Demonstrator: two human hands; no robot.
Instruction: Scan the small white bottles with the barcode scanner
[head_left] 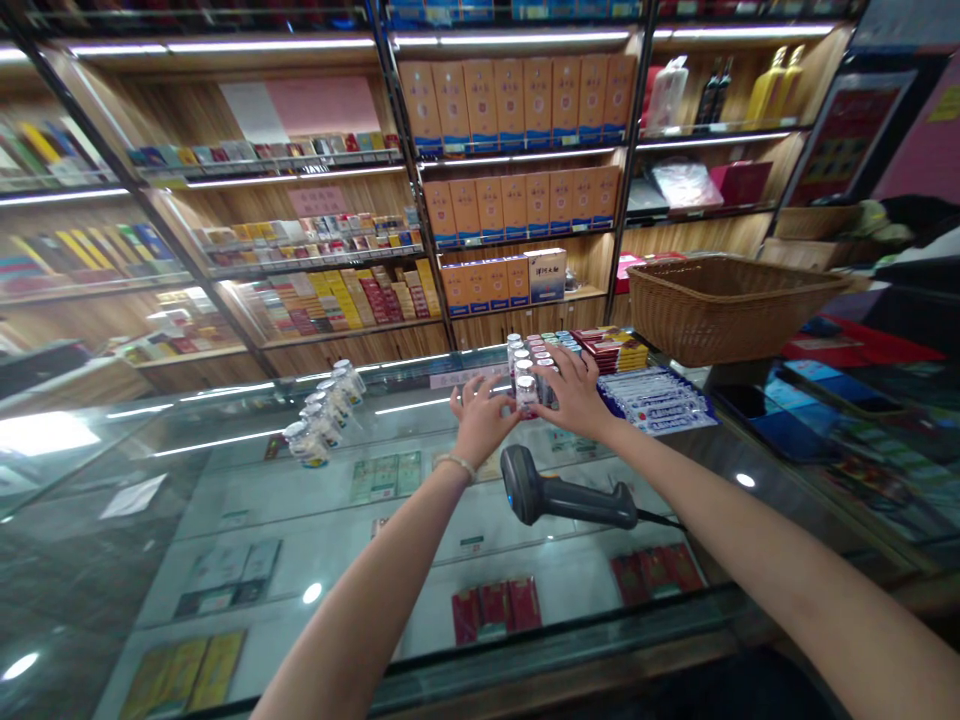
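Note:
On the glass counter (315, 540), a row of small white-capped bottles (526, 392) stands upright. My left hand (482, 418) pinches the nearest bottle from its left with thumb and index finger, the other fingers raised. My right hand (579, 392) closes on the same bottle from the right, its fingers reaching over the packs behind and hiding part of them. Rows of pink-topped and green-topped small containers stand alongside. Below my hands lies a dark grey barcode scanner (562, 492), its cable running right under my right forearm.
A second row of white-capped bottles (324, 410) stands left on the counter. Right of my hands are blue-white packets (660, 400), red-yellow packs (611, 347) and a wicker basket (720, 310). Shelves with orange boxes (510, 100) and cigarette packs (352, 305) line the back.

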